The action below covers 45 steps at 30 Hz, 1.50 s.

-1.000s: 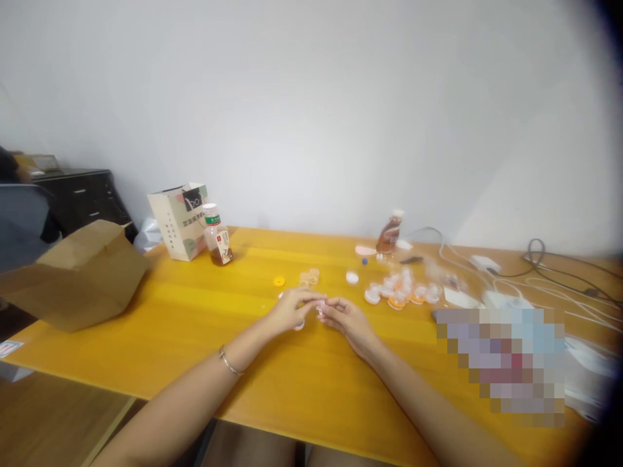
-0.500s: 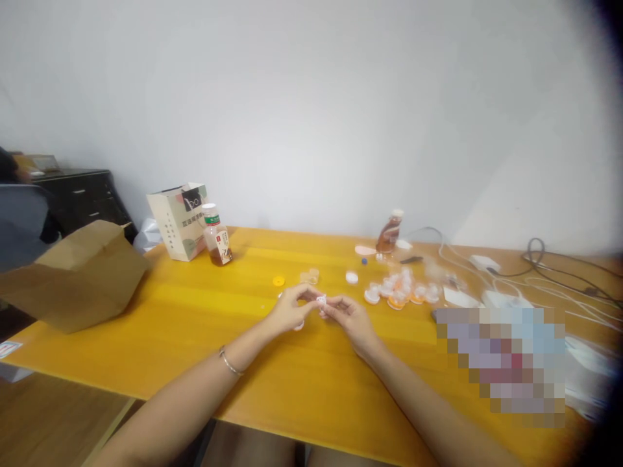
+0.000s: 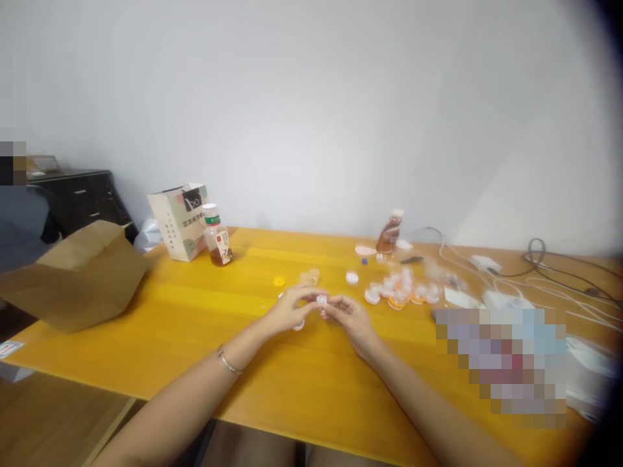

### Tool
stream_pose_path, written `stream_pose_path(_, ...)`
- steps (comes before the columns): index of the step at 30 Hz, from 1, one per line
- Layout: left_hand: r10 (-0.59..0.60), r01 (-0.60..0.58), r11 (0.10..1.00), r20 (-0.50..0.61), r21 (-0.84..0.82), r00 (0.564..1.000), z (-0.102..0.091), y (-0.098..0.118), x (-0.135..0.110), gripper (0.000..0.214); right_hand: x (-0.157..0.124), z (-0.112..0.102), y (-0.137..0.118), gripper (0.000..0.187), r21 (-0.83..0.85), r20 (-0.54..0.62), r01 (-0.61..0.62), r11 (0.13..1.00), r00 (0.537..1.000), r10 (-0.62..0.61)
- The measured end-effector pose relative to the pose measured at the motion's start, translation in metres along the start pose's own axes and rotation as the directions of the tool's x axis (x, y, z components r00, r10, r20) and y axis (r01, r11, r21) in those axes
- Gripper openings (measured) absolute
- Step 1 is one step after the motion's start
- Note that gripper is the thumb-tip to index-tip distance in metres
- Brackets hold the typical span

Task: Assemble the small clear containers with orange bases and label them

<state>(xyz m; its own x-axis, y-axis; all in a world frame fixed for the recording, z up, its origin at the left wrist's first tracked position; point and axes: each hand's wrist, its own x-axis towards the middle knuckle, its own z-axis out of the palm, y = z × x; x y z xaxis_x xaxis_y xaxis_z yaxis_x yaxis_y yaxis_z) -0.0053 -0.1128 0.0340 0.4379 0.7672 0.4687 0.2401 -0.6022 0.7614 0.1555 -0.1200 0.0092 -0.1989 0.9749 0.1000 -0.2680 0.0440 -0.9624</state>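
Note:
Both hands meet above the middle of the wooden table (image 3: 272, 383). My left hand (image 3: 291, 307) pinches a small white piece with pinkish marks (image 3: 322, 300) from the left, and my right hand (image 3: 351, 319) pinches it from the right. Its exact kind is too small to tell. Just under my left fingers lies a partly hidden white round piece (image 3: 298, 325). Beyond the hands are a yellow disc (image 3: 279, 281), small clear tan cups (image 3: 311, 277) and a white round lid (image 3: 352, 277). Several clear pots with white and orange bases (image 3: 398, 288) cluster to the right.
At the left stand a brown paper bag (image 3: 73, 275), a printed carton bag (image 3: 176, 224) and a bottle with a white cap (image 3: 219, 240). A brown drink bottle (image 3: 390, 232) is at the back. Cables (image 3: 540, 259) and a blurred-out patch (image 3: 506, 363) occupy the right.
The small white piece has turned slightly between my fingertips. Both hands stay in almost the same place, and the things on the table have not moved.

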Motion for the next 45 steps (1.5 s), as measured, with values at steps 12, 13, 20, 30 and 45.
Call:
stream_pose_path(12,-0.034,0.034,0.999,0.001,0.002,0.999,0.0,-0.007,0.0,0.024,0.001,-0.002,0.002,0.026,0.052,0.011,-0.076,0.996,0.997,0.076)
stream_pose_path(13,-0.039,0.039,0.999,0.0,-0.001,0.999,0.0,-0.007,0.0,0.024,0.001,-0.002,0.003,0.026,0.055,0.011,-0.078,0.995,0.997,0.078)
stream_pose_path(20,-0.094,0.094,0.996,-0.045,0.0,0.995,0.006,-0.01,0.001,0.019,0.0,0.0,0.004,0.023,-0.03,0.032,-0.033,0.999,0.999,0.034)
stream_pose_path(30,-0.158,0.125,0.967,0.138,0.222,0.978,-0.045,0.009,-0.002,0.021,-0.006,0.013,0.013,0.034,-0.647,0.235,0.349,0.678,0.937,-0.258)
stream_pose_path(45,-0.222,0.081,0.926,0.358,0.369,0.907,-0.046,-0.003,-0.007,0.017,-0.004,0.02,0.023,0.022,-0.71,0.354,0.422,0.564,0.906,-0.231)
